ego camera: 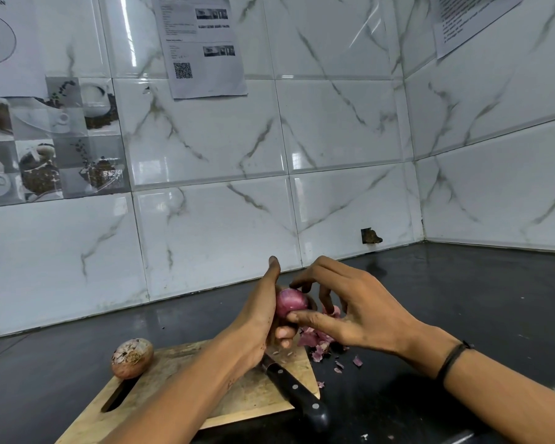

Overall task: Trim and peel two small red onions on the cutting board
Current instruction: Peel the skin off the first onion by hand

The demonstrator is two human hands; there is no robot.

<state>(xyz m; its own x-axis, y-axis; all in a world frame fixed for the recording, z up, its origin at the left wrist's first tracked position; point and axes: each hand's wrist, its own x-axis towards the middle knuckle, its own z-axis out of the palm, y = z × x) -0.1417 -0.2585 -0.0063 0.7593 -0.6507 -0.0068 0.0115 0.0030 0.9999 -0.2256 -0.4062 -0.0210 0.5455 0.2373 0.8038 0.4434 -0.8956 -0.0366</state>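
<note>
- White marble-veined wall tiles (334, 139) backed a dark glossy countertop (462, 299), and a pale wooden cutting board (180, 389) lay on it at an angle.
- From my remote seat I saw the left hand (263, 318) grasping a small, partly peeled red onion (290, 302). Its fingers curled under the bulb, which was lifted clear above the board's far right corner.
- The right hand (359, 309) met that onion from the right and was pinching it, one digit pressed on the near side and fingertips nipping at the top.
- The relation that counted was that the onion lay directly left of the right hand, cradled between both. The right hand looked the one placed to strip skin. I could not tell which way the root-to-tip axis ran.
- Loose purple peelings (318, 342) lay heaped on the countertop just beside the board's right edge.
- A black-handled riveted knife (297, 392) rested ungripped along that edge, its handle overhanging the near right corner.
- A papery, unpeeled second onion (132, 357) sat at the board's far left corner, well apart from both hands. I judged the task under half done.
</note>
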